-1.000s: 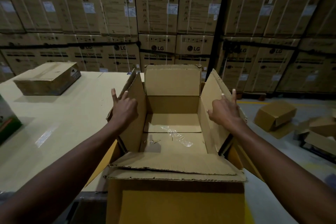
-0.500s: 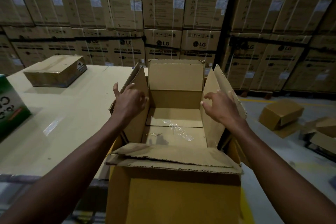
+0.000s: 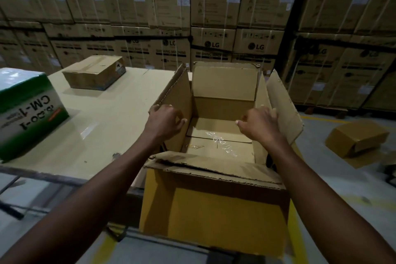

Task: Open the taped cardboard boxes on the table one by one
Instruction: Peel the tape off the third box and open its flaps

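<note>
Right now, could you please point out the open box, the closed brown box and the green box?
open box (image 3: 222, 90), head view, far flap.
closed brown box (image 3: 92, 68), head view, top.
green box (image 3: 27, 113), head view, printed side.

Dim warehouse, stacked appliance cartons (image 3: 214, 2) behind.

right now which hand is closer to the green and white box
Left. The left hand is on the open box's left flap, the side facing the green and white box; the right hand is at the opposite flap.
</note>
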